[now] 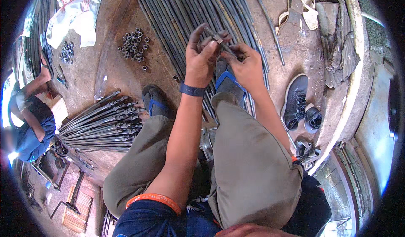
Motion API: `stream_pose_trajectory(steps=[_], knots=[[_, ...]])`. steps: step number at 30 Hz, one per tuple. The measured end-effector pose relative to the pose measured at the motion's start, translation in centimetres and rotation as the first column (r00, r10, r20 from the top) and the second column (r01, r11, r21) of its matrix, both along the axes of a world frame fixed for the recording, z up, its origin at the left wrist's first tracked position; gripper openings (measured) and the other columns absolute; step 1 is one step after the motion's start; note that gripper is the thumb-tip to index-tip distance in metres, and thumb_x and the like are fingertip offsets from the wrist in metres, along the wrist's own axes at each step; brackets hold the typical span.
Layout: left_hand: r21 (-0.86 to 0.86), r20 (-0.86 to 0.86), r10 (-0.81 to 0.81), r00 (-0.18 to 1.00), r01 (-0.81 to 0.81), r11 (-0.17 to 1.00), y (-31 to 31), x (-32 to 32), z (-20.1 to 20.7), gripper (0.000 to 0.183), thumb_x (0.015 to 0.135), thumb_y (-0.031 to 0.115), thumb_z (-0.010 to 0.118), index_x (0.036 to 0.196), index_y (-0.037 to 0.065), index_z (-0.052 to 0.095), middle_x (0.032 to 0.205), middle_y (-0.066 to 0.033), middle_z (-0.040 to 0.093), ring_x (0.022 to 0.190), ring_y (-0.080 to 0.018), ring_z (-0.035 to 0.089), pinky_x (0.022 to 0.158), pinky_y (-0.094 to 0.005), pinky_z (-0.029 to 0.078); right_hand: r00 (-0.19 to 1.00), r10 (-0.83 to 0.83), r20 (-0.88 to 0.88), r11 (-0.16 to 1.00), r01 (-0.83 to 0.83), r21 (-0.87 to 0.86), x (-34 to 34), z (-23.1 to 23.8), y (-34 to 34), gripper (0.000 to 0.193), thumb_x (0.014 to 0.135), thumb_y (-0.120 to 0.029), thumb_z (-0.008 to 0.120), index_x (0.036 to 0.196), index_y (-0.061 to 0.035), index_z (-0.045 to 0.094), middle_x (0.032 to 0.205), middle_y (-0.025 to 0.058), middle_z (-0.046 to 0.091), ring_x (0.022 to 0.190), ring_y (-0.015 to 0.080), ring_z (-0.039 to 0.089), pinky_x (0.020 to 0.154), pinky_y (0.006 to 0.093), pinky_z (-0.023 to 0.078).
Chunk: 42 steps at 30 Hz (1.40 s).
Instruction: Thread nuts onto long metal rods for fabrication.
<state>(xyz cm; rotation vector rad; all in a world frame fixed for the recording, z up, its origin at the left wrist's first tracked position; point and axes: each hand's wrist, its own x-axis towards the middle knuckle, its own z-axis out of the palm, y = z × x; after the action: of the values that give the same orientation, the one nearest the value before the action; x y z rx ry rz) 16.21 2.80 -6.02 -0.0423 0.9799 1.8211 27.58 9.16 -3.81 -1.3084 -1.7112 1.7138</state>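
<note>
My left hand (199, 59) is closed, fingers and thumb pinching a metal nut (218, 39) on a dark steel rod that looks threaded. My right hand (246, 66) grips the same rod just below the nut, its fingertips curled round it. The rod is tilted, and much of it is hidden by my fingers and leg. Under my hands lies a long bundle of dark steel rods (177, 21). To the left, a loose pile of nuts (135, 45) sits on the floor. Nearer my left foot is a fanned stack of rods with nuts on their ends (105, 125).
A white and red sack (80, 17) and a second nut pile (66, 52) lie at the far left. Another person (33, 114) sits at the left edge. Sandals (295, 15) and dark shoes (295, 102) stand on the right beside a low curb (352, 81).
</note>
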Motion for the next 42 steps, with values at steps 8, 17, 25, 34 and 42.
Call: stream_pose_trajectory(steps=[8,17,25,34,42], knots=[[0.017,-0.087,-0.011,0.996,0.012,1.0,-0.6,0.2,-1.1,0.052,0.089,0.011,0.061,0.133,0.0,0.036,0.116,-0.0237,0.06,0.107,-0.0326,0.06,0.092,-0.0408,0.048,0.993,0.046,0.109,0.997,-0.053,0.06,0.5,-0.9,0.0,0.025,0.077,-0.012,0.075,0.092,0.0042,0.063,0.078,0.0158,0.065,0.07,0.0182,0.061,0.065,0.03,0.048],[0.045,-0.034,-0.098,0.995,0.099,0.994,-0.1,2.2,-0.5,0.035,0.1,0.027,0.044,0.113,-0.005,0.053,0.107,-0.0183,0.063,0.101,-0.0309,0.062,0.091,-0.0435,0.049,0.984,-0.011,0.18,0.986,-0.019,0.163,5.3,0.9,-0.3,0.026,0.079,-0.013,0.073,0.098,0.0028,0.064,0.087,0.0173,0.067,0.088,0.0265,0.066,0.077,0.0326,0.051],[0.105,0.011,-0.079,0.997,0.078,0.991,0.0,2.4,1.9,0.036,0.098,0.029,0.047,0.118,-0.001,0.052,0.098,-0.0151,0.063,0.096,-0.0333,0.064,0.085,-0.047,0.053,0.914,-0.218,0.342,0.807,-0.028,0.59,19.9,0.6,-4.4,0.015,0.076,-0.003,0.069,0.09,-0.0002,0.066,0.09,0.014,0.066,0.086,0.0313,0.063,0.08,0.0366,0.048],[-0.077,-0.169,-0.152,0.974,0.141,0.987,0.8,4.0,2.6,0.029,0.093,0.018,0.057,0.119,0.01,0.048,0.095,-0.0122,0.064,0.09,-0.0278,0.062,0.077,-0.0404,0.052,-0.023,-0.645,0.764,0.654,0.5,0.568,34.1,-4.9,-11.5,0.077,0.073,-0.027,0.073,0.14,-0.0139,0.037,0.144,0.0136,0.034,0.132,0.0381,0.029,0.103,0.0617,0.02],[-0.007,-0.26,-0.219,0.941,0.225,0.974,-0.3,-0.3,-2.3,0.042,0.099,0.036,0.042,0.131,0.01,0.044,0.108,-0.0158,0.063,0.101,-0.029,0.059,0.095,-0.0415,0.045,-0.362,-0.892,0.27,-0.108,0.752,0.65,41.7,-9.9,-13.7,0.099,0.068,-0.021,0.076,0.146,-0.0059,0.017,0.136,0.0308,0.036,0.129,0.0426,0.032,0.11,0.0471,0.024]])
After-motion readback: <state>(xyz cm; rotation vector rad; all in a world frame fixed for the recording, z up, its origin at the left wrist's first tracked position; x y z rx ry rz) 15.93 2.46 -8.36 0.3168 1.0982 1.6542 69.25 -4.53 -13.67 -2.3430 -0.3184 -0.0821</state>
